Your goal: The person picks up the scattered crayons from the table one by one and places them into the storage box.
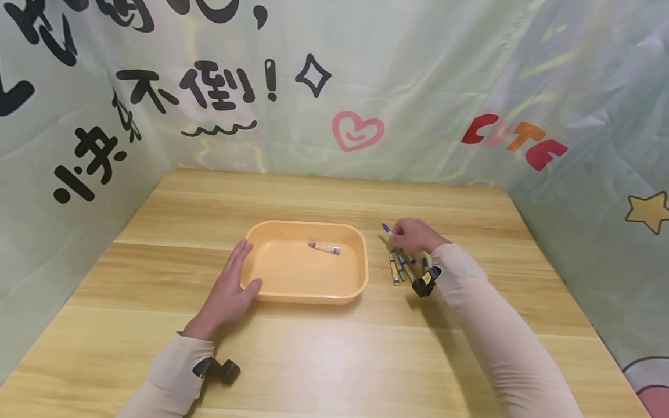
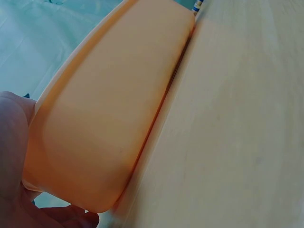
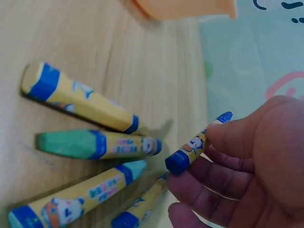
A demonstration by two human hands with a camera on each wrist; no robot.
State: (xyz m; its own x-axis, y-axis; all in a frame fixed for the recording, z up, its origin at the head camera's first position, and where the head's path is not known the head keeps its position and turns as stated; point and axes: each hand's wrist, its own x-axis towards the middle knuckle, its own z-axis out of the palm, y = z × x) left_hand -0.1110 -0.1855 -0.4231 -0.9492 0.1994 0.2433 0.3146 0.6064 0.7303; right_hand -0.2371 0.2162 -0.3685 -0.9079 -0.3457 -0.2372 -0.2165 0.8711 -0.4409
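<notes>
My left hand [image 1: 230,290] grips the left end of a pale orange plastic tray [image 1: 287,281], its thumb at the front corner. In the left wrist view, fingers curl against the tray's outer wall [image 2: 104,95]. One crayon [image 1: 324,248] in a yellow wrapper lies inside the tray. Right of it, my right hand [image 1: 415,235] pinches a dark blue crayon [image 3: 192,145] between thumb and fingers, just above the table. Below that hand lie several loose crayons, among them a green crayon [image 3: 71,144] and a light blue crayon [image 3: 71,204]; the hand and wrist partly hide the group in the head view.
The wooden table [image 1: 324,360] carries the tray and crayons. A printed cloth [image 1: 418,69] hangs behind it and along both sides. Black wrist cameras sit on the left wrist [image 1: 216,370] and the right wrist [image 1: 426,281], the latter close above the crayons.
</notes>
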